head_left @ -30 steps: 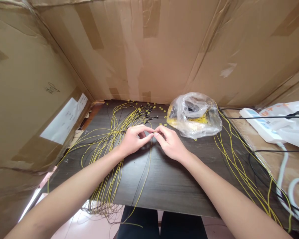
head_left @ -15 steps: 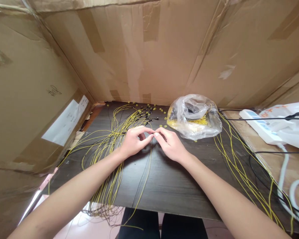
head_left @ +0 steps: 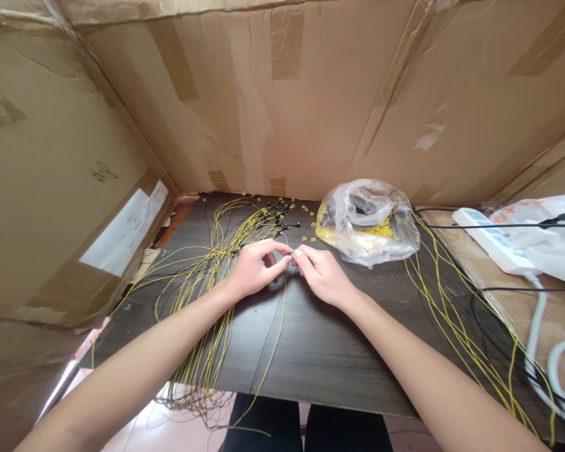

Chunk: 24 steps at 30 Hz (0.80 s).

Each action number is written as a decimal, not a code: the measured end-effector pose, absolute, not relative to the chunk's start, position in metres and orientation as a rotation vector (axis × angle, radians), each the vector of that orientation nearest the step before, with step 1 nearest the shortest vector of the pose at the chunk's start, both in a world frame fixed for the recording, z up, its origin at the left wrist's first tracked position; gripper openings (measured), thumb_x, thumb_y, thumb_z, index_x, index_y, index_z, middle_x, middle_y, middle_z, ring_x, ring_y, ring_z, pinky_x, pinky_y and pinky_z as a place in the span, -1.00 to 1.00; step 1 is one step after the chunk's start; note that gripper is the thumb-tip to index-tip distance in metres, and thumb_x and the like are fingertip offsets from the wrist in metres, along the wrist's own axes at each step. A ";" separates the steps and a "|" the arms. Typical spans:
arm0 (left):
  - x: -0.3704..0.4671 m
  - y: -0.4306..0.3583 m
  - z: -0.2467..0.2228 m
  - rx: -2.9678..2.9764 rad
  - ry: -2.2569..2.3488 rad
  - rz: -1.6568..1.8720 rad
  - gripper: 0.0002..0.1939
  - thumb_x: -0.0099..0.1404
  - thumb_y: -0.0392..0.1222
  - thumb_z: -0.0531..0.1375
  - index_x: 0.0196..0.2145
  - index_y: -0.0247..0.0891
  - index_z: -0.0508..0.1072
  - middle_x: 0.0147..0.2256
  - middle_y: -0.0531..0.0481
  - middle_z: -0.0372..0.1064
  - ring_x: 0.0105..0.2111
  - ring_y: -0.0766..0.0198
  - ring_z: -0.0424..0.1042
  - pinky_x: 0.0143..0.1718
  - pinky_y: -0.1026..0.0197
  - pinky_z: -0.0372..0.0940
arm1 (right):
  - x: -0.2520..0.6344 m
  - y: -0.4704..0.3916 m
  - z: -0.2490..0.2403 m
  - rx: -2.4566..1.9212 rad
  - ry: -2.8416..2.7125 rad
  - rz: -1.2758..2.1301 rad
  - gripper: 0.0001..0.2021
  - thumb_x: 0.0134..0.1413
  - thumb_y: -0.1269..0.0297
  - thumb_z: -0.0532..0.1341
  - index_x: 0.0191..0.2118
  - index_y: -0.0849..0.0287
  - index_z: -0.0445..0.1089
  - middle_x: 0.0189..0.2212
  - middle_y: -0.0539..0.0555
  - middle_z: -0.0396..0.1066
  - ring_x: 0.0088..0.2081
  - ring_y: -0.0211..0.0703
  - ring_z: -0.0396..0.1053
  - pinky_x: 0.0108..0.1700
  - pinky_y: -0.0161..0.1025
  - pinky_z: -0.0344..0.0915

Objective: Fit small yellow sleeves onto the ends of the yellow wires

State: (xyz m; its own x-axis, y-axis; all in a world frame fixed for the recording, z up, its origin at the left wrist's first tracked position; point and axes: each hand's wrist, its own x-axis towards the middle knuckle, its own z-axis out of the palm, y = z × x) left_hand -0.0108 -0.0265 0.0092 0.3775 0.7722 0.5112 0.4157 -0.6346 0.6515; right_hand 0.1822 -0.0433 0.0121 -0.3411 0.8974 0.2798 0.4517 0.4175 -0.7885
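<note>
My left hand (head_left: pixel 255 267) and my right hand (head_left: pixel 321 273) meet fingertip to fingertip over the middle of the dark table (head_left: pixel 329 364). Both are closed in a pinch around a small dark piece, mostly hidden by the fingers. From beneath the fingertips a thin yellow wire (head_left: pixel 282 314) and a dark one run down past the table's front edge. Left of my left hand lies a large bundle of yellow wires (head_left: pixel 207 282), with black ends (head_left: pixel 282 225) spread out beyond my hands. Small yellow pieces (head_left: pixel 304 208) are scattered near those ends.
A clear plastic bag (head_left: pixel 367 242) with yellow and dark contents sits behind my right hand. More yellow wires (head_left: pixel 445 307) trail down the right side. A white power strip (head_left: pixel 492 238) lies at the right. Cardboard walls (head_left: pixel 263 113) stand behind and at the left.
The fingers of my right hand have curled slightly more at the fingertips. My left hand has hardly moved.
</note>
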 end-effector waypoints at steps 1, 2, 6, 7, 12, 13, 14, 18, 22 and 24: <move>-0.011 -0.027 0.009 2.204 1.043 1.153 -0.89 0.32 -0.22 0.28 -0.23 -0.27 0.59 -0.37 0.01 0.55 -0.57 0.42 0.38 -0.44 0.33 0.34 | 0.182 -0.044 0.013 -1.139 -1.949 0.787 -0.67 0.41 0.15 0.00 -0.39 0.13 0.28 -0.53 -0.03 0.30 -0.46 -0.21 0.26 -0.34 -0.27 0.13; -0.011 -0.026 0.010 2.184 1.058 1.150 -0.89 0.32 -0.21 0.28 -0.23 -0.27 0.59 -0.36 0.01 0.55 -0.57 0.42 0.38 -0.45 0.33 0.34 | 0.182 -0.044 0.013 -1.134 -1.938 0.785 -0.72 0.39 0.17 0.03 -0.36 0.13 0.30 -0.51 -0.03 0.31 -0.45 -0.21 0.26 -0.34 -0.28 0.14; -0.011 -0.026 0.011 2.147 1.086 1.137 -0.87 0.30 -0.19 0.30 -0.24 -0.28 0.60 -0.35 0.00 0.58 -0.59 0.43 0.38 -0.48 0.34 0.32 | 0.182 -0.044 0.015 -1.117 -1.901 0.803 -0.87 0.29 0.24 0.13 -0.29 0.13 0.31 -0.44 -0.01 0.36 -0.43 -0.21 0.29 -0.35 -0.29 0.19; -0.011 -0.026 0.011 2.150 1.083 1.139 -0.87 0.30 -0.19 0.30 -0.24 -0.28 0.60 -0.35 0.00 0.58 -0.59 0.43 0.38 -0.48 0.34 0.32 | 0.181 -0.044 0.015 -1.114 -1.900 0.801 -0.87 0.29 0.24 0.13 -0.29 0.13 0.30 -0.44 -0.02 0.36 -0.43 -0.22 0.29 -0.36 -0.29 0.19; -0.011 -0.027 0.010 2.247 1.025 1.190 -0.88 0.35 -0.20 0.27 -0.21 -0.27 0.59 -0.34 0.01 0.55 -0.58 0.44 0.36 -0.41 0.31 0.33 | 0.182 -0.044 0.014 -1.111 -1.921 0.797 -0.73 0.37 0.19 0.05 -0.38 0.13 0.28 -0.53 -0.06 0.27 -0.47 -0.24 0.22 -0.36 -0.27 0.11; -0.011 -0.028 0.010 2.269 1.016 1.201 -0.89 0.35 -0.21 0.27 -0.21 -0.26 0.59 -0.34 0.02 0.54 -0.58 0.44 0.36 -0.40 0.31 0.34 | 0.182 -0.044 0.014 -1.111 -1.924 0.811 -0.68 0.39 0.17 0.02 -0.42 0.13 0.25 -0.55 -0.06 0.25 -0.48 -0.24 0.21 -0.36 -0.27 0.10; -0.011 -0.028 0.010 2.286 1.011 1.208 -0.89 0.36 -0.21 0.27 -0.21 -0.26 0.58 -0.36 0.03 0.53 -0.58 0.44 0.35 -0.40 0.31 0.34 | 0.182 -0.044 0.014 -1.111 -1.928 0.827 -0.64 0.41 0.16 0.00 -0.45 0.13 0.22 -0.56 -0.06 0.23 -0.48 -0.25 0.20 -0.36 -0.27 0.10; -0.010 -0.028 0.010 2.266 1.032 1.200 -0.91 0.34 -0.23 0.27 -0.22 -0.26 0.56 -0.38 0.05 0.51 -0.57 0.44 0.36 -0.43 0.34 0.32 | 0.183 -0.044 0.014 -1.113 -1.950 0.827 -0.64 0.41 0.16 -0.01 -0.44 0.13 0.23 -0.53 -0.04 0.28 -0.45 -0.24 0.24 -0.34 -0.27 0.11; -0.010 -0.027 0.009 2.194 1.055 1.148 -0.91 0.32 -0.24 0.28 -0.22 -0.27 0.57 -0.40 0.06 0.53 -0.57 0.43 0.38 -0.48 0.37 0.31 | 0.182 -0.044 0.015 -1.100 -1.941 0.782 -0.83 0.33 0.22 0.09 -0.28 0.14 0.32 -0.46 -0.02 0.34 -0.43 -0.22 0.27 -0.33 -0.28 0.14; -0.010 -0.027 0.009 2.194 1.050 1.151 -0.90 0.31 -0.24 0.29 -0.22 -0.27 0.57 -0.41 0.06 0.53 -0.58 0.44 0.38 -0.48 0.36 0.31 | 0.182 -0.044 0.014 -1.103 -1.935 0.781 -0.84 0.32 0.24 0.09 -0.30 0.14 0.31 -0.46 -0.02 0.35 -0.43 -0.22 0.27 -0.33 -0.28 0.14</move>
